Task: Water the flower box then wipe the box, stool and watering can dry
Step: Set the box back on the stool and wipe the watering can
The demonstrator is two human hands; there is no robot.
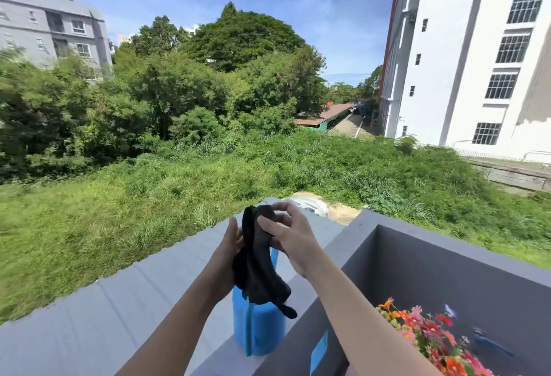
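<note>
We find the blue watering can (257, 329) standing upright on the flat top of the grey balcony wall (335, 241), on its near stretch, well short of the far corner where the wall turns right.

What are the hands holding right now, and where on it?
A black cloth: right hand pinches its top end, left hand rests flat against its side.

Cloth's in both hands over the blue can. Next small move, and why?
Probably lower the black cloth onto the blue plastic watering can and start wiping: the right hand pinches the cloth, the left hand touches it, right above the can on the grey ledge.
</note>
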